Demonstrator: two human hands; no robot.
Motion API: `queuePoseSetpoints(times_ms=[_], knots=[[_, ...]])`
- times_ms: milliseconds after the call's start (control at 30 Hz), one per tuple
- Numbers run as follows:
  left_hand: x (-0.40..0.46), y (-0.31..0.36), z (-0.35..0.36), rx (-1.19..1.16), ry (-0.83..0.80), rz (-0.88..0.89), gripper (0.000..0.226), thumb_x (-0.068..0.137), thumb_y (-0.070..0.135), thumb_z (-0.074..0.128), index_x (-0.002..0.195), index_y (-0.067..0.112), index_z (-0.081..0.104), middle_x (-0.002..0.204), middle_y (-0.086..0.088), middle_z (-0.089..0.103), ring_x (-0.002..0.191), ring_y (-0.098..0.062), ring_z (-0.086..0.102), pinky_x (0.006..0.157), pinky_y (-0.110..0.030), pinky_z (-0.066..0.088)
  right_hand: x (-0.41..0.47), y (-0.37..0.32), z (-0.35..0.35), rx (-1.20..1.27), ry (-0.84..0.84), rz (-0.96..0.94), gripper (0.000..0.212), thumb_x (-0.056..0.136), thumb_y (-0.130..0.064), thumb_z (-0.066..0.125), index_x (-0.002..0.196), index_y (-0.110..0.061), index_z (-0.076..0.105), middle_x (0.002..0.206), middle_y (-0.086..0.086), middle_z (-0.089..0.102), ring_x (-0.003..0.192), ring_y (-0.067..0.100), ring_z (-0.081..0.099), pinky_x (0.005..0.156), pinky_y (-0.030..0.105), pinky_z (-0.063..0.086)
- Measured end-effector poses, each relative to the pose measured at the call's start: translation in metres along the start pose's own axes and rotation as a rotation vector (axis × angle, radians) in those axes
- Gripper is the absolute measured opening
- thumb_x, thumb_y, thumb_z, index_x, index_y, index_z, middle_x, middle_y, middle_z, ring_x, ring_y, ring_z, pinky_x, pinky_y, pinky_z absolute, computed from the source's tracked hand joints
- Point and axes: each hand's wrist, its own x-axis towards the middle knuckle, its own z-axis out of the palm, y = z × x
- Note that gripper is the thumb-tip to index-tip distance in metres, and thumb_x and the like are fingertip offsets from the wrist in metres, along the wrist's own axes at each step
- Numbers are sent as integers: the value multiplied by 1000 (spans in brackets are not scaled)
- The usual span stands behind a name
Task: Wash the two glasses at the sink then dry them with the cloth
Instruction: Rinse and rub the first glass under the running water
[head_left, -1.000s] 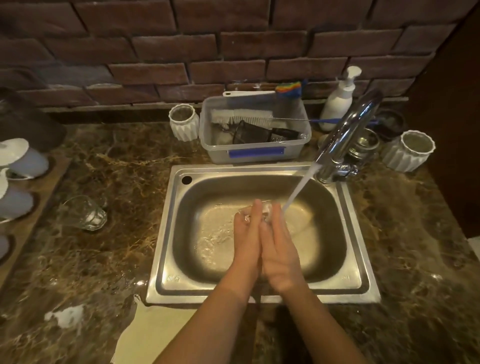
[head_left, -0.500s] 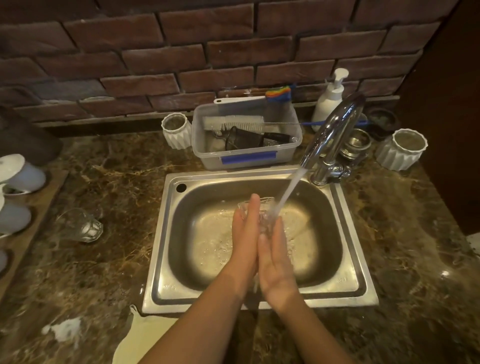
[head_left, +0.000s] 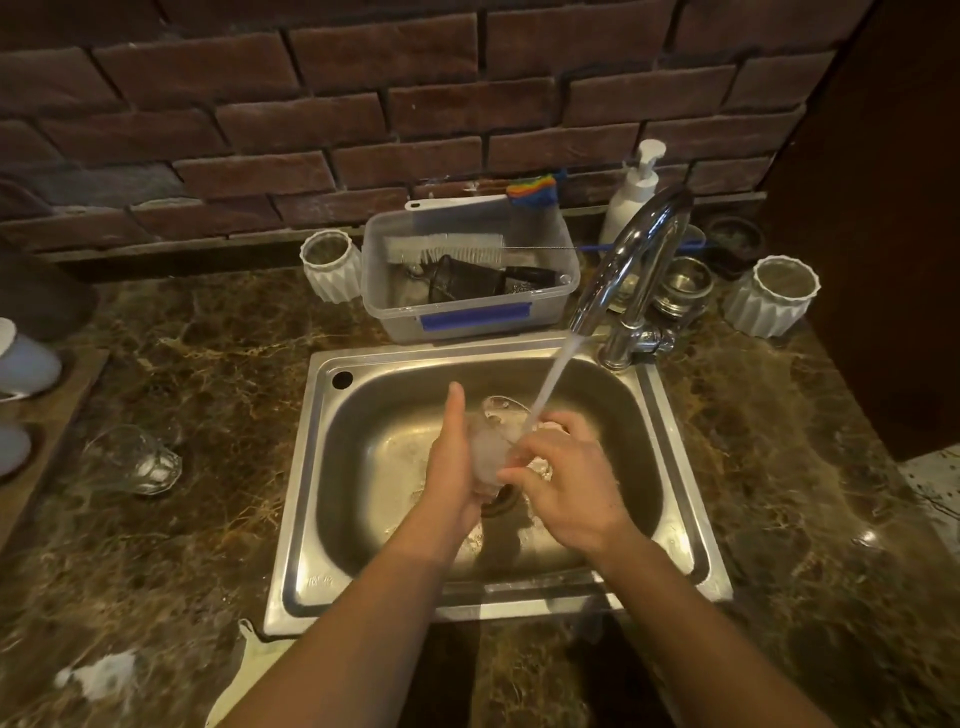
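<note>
Over the steel sink (head_left: 675, 467) I hold a clear glass (head_left: 491, 441) between both hands, under the running water. My left hand (head_left: 449, 467) presses flat against its left side, fingers straight. My right hand (head_left: 566, 478) curls around its right side, fingertips on the glass. Water falls from the chrome tap (head_left: 631, 270) onto the glass rim. A second clear glass (head_left: 132, 460) lies on its side on the marble counter, left of the sink. A pale cloth (head_left: 244, 675) shows at the counter's front edge, partly hidden by my left forearm.
A plastic tub (head_left: 467, 312) with brushes stands behind the sink, with a white ribbed pot (head_left: 332, 265) to its left. Another white pot (head_left: 771, 296), a soap pump bottle (head_left: 631, 195) and metal cups (head_left: 680, 288) stand near the tap. A wooden tray (head_left: 36, 452) with white dishes lies far left.
My hands have parted from a palms-together pose; the right hand has swung out and now curls round the glass. The view has shifted closer and slightly lower.
</note>
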Motion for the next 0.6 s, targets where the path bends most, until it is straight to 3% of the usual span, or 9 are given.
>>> queuePoseSetpoints(times_ms=[100,167,233,333,367,433,500,533,600], knots=[[-10,1,11,-63,8,21,77,89,82,47,112,15,78,98,-10,77,75,-17,70,63,-28,48,-5,-6,14,-252,37,-187,7,86,-27,75,86,-33,72,92,-16,67,103,8,57,107,31,37],[-13,-6,12,-38,24,75,68,81,81,60,123,29,72,110,-11,78,91,-20,73,78,-35,54,-7,-7,18,-358,11,-170,9,88,-27,71,88,-36,69,89,-17,64,98,8,55,106,31,39],[-18,-9,13,29,20,172,53,87,65,67,126,29,70,115,-13,77,96,-25,71,80,-40,51,-5,-11,20,-403,-27,-188,13,90,-24,67,95,-37,67,96,-15,66,100,9,56,105,32,42],[-11,-9,7,140,104,220,21,98,24,64,117,24,73,107,-9,79,103,-34,74,78,-43,54,2,-23,18,-488,-204,-183,28,91,-12,62,115,-26,65,113,-3,69,108,18,62,107,39,45],[-7,-7,5,210,132,230,24,95,12,61,109,24,75,105,-7,79,105,-37,72,79,-45,55,5,-24,18,-573,-305,-138,32,94,-10,58,123,-22,62,121,1,67,116,22,60,114,44,39],[-2,-1,3,378,153,259,33,87,1,55,95,25,76,102,-6,77,101,-36,72,83,-48,58,5,-22,17,-926,-397,-218,35,101,-14,48,135,-15,57,139,7,58,142,30,41,124,56,13],[3,2,3,508,177,266,29,89,4,56,86,28,73,103,-7,75,94,-33,72,80,-48,60,6,-18,17,-1154,-437,-308,41,103,-18,45,143,-11,50,154,12,44,152,32,21,124,59,5],[5,1,4,503,201,250,30,91,4,55,84,28,72,102,-7,75,92,-32,72,77,-45,60,7,-18,18,-1143,-469,-279,43,102,-20,48,144,-10,49,156,13,41,151,32,23,124,56,14],[8,-2,8,328,245,217,37,92,-7,47,85,21,70,92,-7,74,86,-29,70,70,-34,56,11,-21,25,-772,-544,-114,34,96,-17,59,129,-12,60,135,12,59,130,30,52,105,41,43]])
